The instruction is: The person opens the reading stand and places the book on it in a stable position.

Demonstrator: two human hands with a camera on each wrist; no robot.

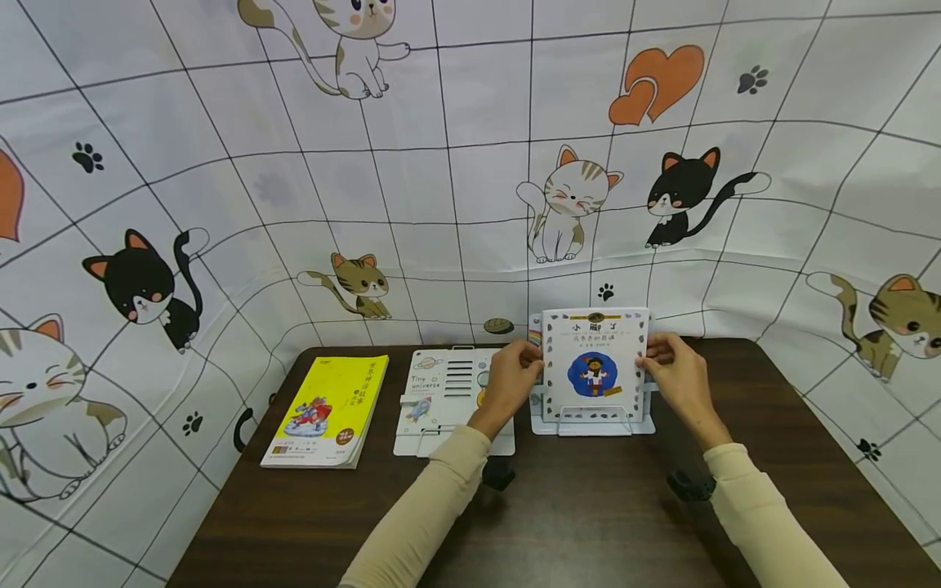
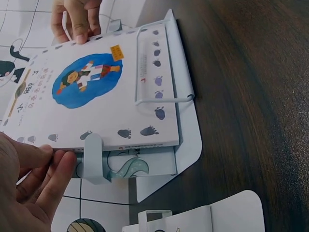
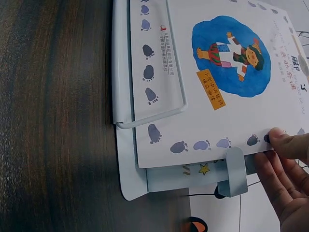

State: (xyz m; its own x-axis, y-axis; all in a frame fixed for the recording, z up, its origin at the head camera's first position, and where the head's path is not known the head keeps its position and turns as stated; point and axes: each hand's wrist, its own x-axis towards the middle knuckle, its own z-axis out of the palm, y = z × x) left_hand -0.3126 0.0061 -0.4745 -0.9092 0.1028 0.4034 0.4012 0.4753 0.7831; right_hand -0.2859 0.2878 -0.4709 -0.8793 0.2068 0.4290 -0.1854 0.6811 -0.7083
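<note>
A white picture book (image 1: 595, 371) with a blue oval picture and a border of small footprints stands upright, leaning on a pale metal book stand (image 1: 542, 428). The stand's front wire (image 2: 139, 67) crosses the lower part of the cover. At the book's left edge my left hand (image 1: 509, 384) pinches it between thumb and fingers. My right hand (image 1: 680, 388) grips the opposite edge, its thumb on the cover and the other fingers (image 3: 277, 186) behind. Small side clips (image 3: 235, 169) of the stand sit beside both edges.
Left of the book is a second white stand (image 1: 419, 408) printed "Tiny universe". A thick yellow book (image 1: 331, 408) lies farther left on the dark wooden table (image 1: 588, 514). Behind the table hangs a white cat-patterned cloth (image 1: 485, 188).
</note>
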